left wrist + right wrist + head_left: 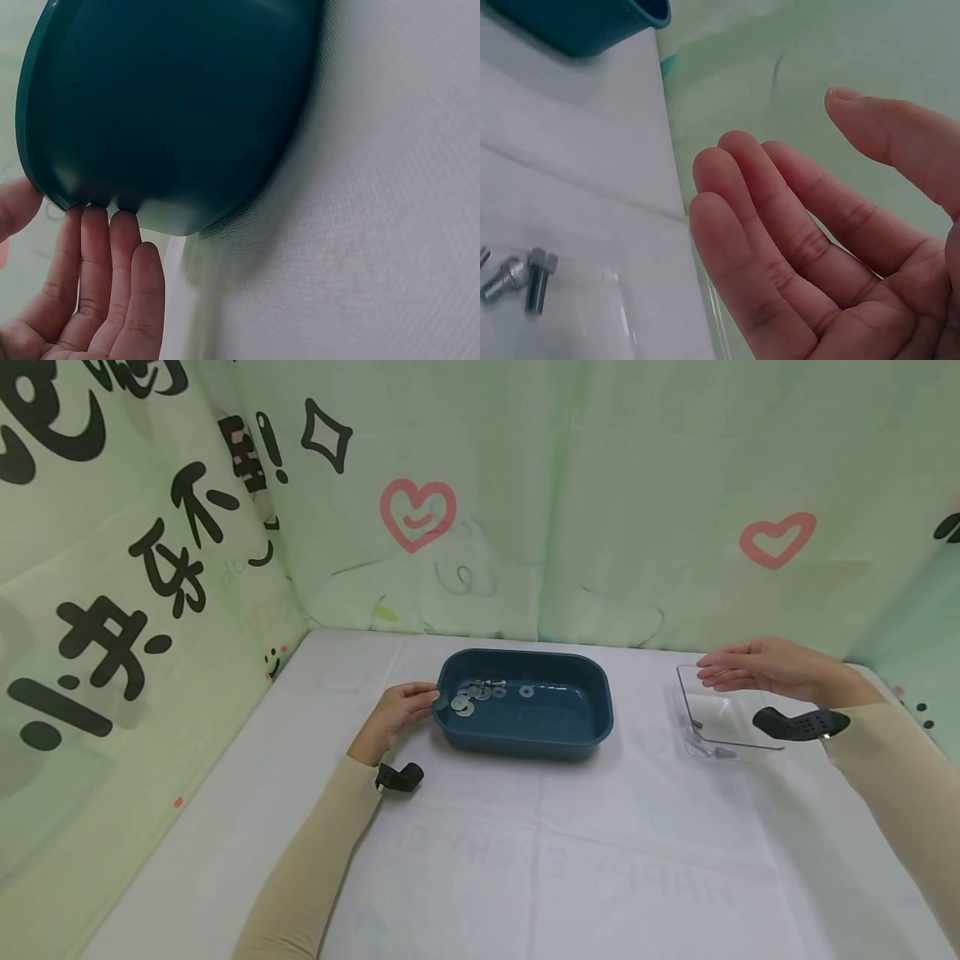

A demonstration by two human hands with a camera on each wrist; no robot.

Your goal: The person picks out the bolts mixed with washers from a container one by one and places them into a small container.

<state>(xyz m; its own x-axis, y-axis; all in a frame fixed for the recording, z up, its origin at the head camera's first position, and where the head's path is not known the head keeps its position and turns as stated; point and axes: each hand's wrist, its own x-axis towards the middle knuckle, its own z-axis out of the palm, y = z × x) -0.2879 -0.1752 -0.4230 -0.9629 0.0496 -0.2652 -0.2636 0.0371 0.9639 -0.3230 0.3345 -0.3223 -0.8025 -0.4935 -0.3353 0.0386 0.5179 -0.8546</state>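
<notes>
A dark blue plastic bin [525, 739] sits on the table with several flat washers [465, 703] and a few bolts [491, 682] gathered at its left end. My left hand [401, 714] pinches the bin's left rim, thumb at the edge and fingertips against the outer wall; the left wrist view shows these fingers [94, 262] close up. Over at the right, a clear plastic box [731, 718] holds several bolts [538, 281]. Above it hovers my right hand [772, 670], its fingers loosely extended and the thumb apart, with nothing in the palm.
A white cloth covers the table [540, 852]. Pale green curtains [637, 527] with hearts and black lettering hang along the back and sides. Black wrist bands [801, 724] are worn on both arms.
</notes>
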